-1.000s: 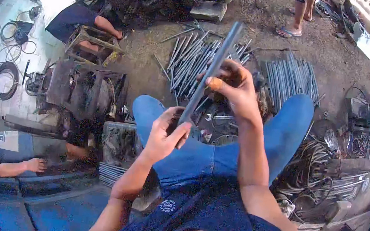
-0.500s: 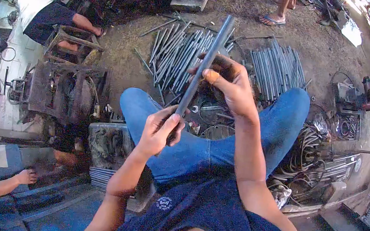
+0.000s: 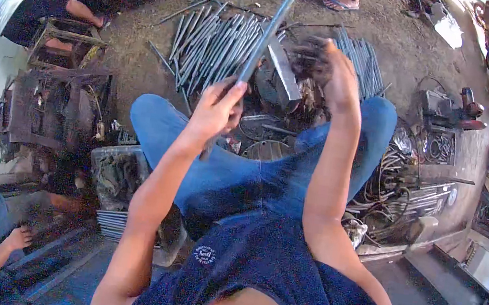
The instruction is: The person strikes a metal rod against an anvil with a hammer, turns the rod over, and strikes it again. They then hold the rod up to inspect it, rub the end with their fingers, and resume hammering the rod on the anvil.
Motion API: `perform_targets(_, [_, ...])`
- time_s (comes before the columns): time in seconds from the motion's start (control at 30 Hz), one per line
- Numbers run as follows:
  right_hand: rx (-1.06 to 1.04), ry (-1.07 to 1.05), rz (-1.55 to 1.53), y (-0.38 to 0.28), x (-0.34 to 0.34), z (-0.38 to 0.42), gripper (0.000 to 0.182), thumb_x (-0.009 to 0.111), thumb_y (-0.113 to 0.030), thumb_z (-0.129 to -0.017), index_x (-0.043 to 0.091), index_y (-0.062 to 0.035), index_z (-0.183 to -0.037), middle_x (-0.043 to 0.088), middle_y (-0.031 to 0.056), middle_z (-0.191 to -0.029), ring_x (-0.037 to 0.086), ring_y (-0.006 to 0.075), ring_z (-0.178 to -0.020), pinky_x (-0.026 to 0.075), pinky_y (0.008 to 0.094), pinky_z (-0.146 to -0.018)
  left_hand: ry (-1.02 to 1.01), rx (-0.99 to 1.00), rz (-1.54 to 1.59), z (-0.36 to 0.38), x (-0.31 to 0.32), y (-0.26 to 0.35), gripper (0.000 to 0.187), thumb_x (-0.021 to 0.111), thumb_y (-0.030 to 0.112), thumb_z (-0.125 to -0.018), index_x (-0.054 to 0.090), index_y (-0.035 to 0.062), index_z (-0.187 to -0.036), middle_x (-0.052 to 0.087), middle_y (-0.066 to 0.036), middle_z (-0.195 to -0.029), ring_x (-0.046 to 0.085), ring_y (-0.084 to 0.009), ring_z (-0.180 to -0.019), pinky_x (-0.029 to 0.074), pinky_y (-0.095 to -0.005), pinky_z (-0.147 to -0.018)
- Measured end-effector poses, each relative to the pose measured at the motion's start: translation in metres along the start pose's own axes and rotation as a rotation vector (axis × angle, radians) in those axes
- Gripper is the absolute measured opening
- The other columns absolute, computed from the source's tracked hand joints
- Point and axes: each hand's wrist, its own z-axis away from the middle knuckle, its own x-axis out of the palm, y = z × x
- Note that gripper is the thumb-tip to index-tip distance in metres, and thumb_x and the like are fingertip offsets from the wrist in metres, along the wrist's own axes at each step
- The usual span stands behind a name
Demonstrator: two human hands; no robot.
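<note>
My left hand [image 3: 218, 105] is closed around the lower part of a long dark metal rod [image 3: 268, 35]. The rod slants up and away, its far end over the rod pile. My right hand [image 3: 338, 75] is off the rod, to its right, with something orange on the thumb. Its fingers are smeared by motion, so I cannot see whether they hold anything. Between the hands, a flat metal bar [image 3: 284, 72] leans by a dark round block [image 3: 269, 85] in front of my knees.
Loose metal rods [image 3: 218, 47] lie on the dirt floor ahead, with a second pile [image 3: 361, 63] at right. Bent pipes [image 3: 401, 185] and a machine [image 3: 454, 109] are on my right. A wooden stool [image 3: 68, 37] and other people, one in sandals [image 3: 341, 5], are nearby.
My right hand has let go of the rod and moved away to the right. My left hand still holds the rod. The view has shifted, uncovering the flat bar and dark block.
</note>
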Motion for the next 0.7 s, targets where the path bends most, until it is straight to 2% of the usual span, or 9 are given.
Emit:
perform_targets(0.07, [-0.075,0.286,0.076,0.028,-0.065,-0.030,0.036,0.046,-0.028,-0.096,0.058,0.0014,-0.111,0.066,0.0132,-0.098,0.065,0.0214,-0.082,0.051,0.0291,-0.069,0.017,-0.030,0.018,-0.030,-0.002,-0.015,0.026,0.050,0.036,-0.095,0.053,0.0110,-0.093,0.033,0.005,-0.053,0.033,-0.0056,-0.036,0.022,-0.0240,-0.032])
perform_targets(0.2, [0.064,0.544,-0.121,0.060,-0.124,-0.050,0.026,0.048,-0.027,-0.093,0.059,-0.0037,-0.100,0.066,0.0133,-0.093,0.063,0.0243,-0.079,0.049,0.0345,-0.066,0.034,-0.099,0.059,-0.085,-0.010,-0.059,0.028,0.049,0.039,-0.095,0.053,0.0109,-0.092,0.030,0.006,-0.053,0.029,-0.0054,-0.036,0.020,-0.0247,-0.031])
perform_targets(0.3, [0.205,0.475,-0.304,0.110,-0.151,-0.069,0.021,0.049,-0.028,-0.091,0.055,-0.0078,-0.092,0.060,0.0133,-0.085,0.059,0.0277,-0.078,0.050,0.0421,-0.067,0.031,-0.148,0.141,-0.113,-0.018,-0.092,0.028,0.050,0.039,-0.094,0.052,0.0114,-0.091,0.030,0.006,-0.053,0.029,-0.0054,-0.036,0.021,-0.0244,-0.031])
perform_targets(0.4, [0.397,0.513,-0.078,0.126,-0.136,-0.089,0.033,0.045,-0.033,-0.093,0.051,-0.0061,-0.111,0.060,0.0117,-0.094,0.061,0.0266,-0.084,0.050,0.0480,-0.072,0.074,-0.236,0.211,-0.122,-0.025,-0.112,0.029,0.051,0.040,-0.093,0.052,0.0109,-0.091,0.031,0.005,-0.054,0.028,-0.0056,-0.036,0.022,-0.0236,-0.031])
perform_targets(0.53, [0.604,0.496,0.270,0.117,-0.122,-0.121,0.048,0.041,-0.041,-0.094,0.049,-0.0030,-0.121,0.062,0.0121,-0.104,0.062,0.0272,-0.088,0.050,0.0488,-0.079,0.137,-0.229,0.200,-0.124,-0.031,-0.126,0.031,0.051,0.040,-0.093,0.052,0.0097,-0.088,0.030,0.006,-0.054,0.028,-0.0051,-0.036,0.022,-0.0235,-0.031])
perform_targets(0.6, [0.753,0.415,0.343,0.093,-0.088,-0.125,0.057,0.037,-0.048,-0.093,0.050,-0.0032,-0.125,0.062,0.0128,-0.110,0.063,0.0265,-0.088,0.050,0.0451,-0.082,0.112,-0.226,0.177,-0.132,-0.038,-0.133,0.031,0.051,0.037,-0.094,0.053,0.0082,-0.084,0.041,0.001,-0.052,0.039,-0.0087,-0.038,0.027,-0.0256,-0.034])
perform_targets(0.63, [0.690,0.245,0.385,0.104,-0.103,-0.135,0.058,0.038,-0.052,-0.092,0.056,-0.0060,-0.120,0.064,0.0136,-0.109,0.063,0.0252,-0.087,0.050,0.0398,-0.082,0.119,-0.228,0.188,-0.137,-0.041,-0.139,0.031,0.051,0.037,-0.094,0.053,0.0082,-0.084,0.041,0.001,-0.052,0.039,-0.0087,-0.038,0.027,-0.0256,-0.034])
perform_targets(0.67, [0.696,0.238,0.394,0.110,-0.119,-0.151,0.058,0.038,-0.052,-0.092,0.056,-0.0060,-0.120,0.064,0.0136,-0.109,0.063,0.0252,-0.087,0.050,0.0398,-0.082,0.128,-0.156,0.131,-0.143,-0.042,-0.149,0.033,0.050,0.036,-0.094,0.055,0.0059,-0.083,0.044,-0.001,-0.053,0.041,-0.0105,-0.040,0.030,-0.0279,-0.037])
perform_targets(0.7, [0.822,0.050,0.510,0.113,-0.125,-0.163,0.054,0.044,-0.054,-0.089,0.058,-0.0078,-0.113,0.064,0.0104,-0.098,0.062,0.0222,-0.082,0.053,0.0387,-0.077,0.136,-0.087,0.073,-0.147,-0.045,-0.156,0.035,0.050,0.035,-0.094,0.056,0.0035,-0.082,0.047,-0.003,-0.054,0.043,-0.0123,-0.042,0.032,-0.0302,-0.040])
